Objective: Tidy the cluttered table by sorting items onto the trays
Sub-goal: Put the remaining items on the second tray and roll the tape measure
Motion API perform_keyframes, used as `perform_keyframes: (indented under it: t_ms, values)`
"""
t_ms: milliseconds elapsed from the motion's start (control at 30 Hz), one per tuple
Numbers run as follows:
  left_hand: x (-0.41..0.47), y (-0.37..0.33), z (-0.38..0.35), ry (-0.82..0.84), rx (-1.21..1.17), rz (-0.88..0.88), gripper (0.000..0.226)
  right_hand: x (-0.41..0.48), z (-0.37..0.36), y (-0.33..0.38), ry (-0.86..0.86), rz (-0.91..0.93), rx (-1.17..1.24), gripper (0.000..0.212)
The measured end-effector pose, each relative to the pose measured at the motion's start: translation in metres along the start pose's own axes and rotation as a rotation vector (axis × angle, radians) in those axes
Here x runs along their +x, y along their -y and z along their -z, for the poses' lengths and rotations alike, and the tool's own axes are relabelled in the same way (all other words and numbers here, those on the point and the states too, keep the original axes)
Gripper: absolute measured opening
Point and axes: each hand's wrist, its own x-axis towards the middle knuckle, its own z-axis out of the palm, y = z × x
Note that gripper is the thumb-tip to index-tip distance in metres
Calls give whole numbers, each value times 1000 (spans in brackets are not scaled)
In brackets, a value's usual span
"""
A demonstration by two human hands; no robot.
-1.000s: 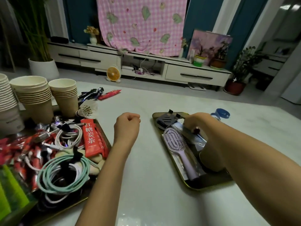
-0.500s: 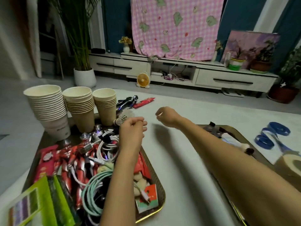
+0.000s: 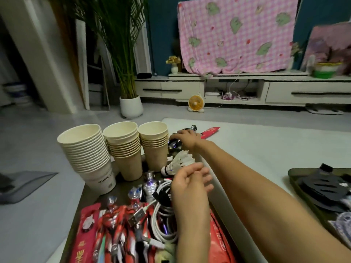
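At the far left of the counter stand three stacks of paper cups, at the back of the left tray, which is crowded with red toy figures, coiled white cables and red packets. A shuttlecock lies just beside the rightmost stack. The left hand hovers over the cables, its fingers loosely spread and holding nothing. Beyond it the right hand reaches across the body to the far edge, fingers curled down over a dark figure that lies off the tray, just right of the cups. Its long axis runs from near-left to far-right, towards a red sachet. The right hand is plainly the nearer one, and the left tray lies towards the body from it, so a short pull back should land the figure there. The right tray sits well apart.
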Motion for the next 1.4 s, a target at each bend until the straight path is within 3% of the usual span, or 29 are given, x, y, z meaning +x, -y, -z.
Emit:
perform_keyframes:
  t_ms: [167, 333, 400, 533, 600, 733, 900, 1000, 1100, 1267, 1400]
  values:
    - [-7, -3, 0, 34, 79, -9, 27, -17, 6, -4, -61, 62, -267, 45]
    - [-13, -14, 3, 61, 58, 4, 25, -40, 9, -15, -311, -8, -404, 31]
    - [-9, -17, 6, 48, 14, 2, 25, -48, 21, -24, -435, -85, -250, 27]
    - [-15, -26, -1, 71, -8, 12, 27, -88, 62, -30, -595, -187, 425, 22]
    - [-24, -27, -10, 128, 35, 12, 26, -120, 83, -33, -636, -222, 614, 19]
    - [-43, -17, -27, 229, 153, -8, 23, -198, 108, -47, -540, -324, 891, 15]
    - [-85, 23, -57, 379, 351, 9, 18, -302, 116, -64, -295, -734, 1283, 15]
    - [-106, 43, -74, 445, 490, -65, 19, -345, 117, -64, -285, -795, 1420, 10]
    - [-118, 58, -83, 474, 603, -173, 26, -370, 112, -58, -295, -808, 1175, 9]
    - [-124, 73, -84, 537, 685, -248, 32, -376, 95, -59, -406, -595, 389, 26]
    - [-133, 79, -85, 583, 755, -276, 37, -377, 76, -72, -395, -634, 34, 17]
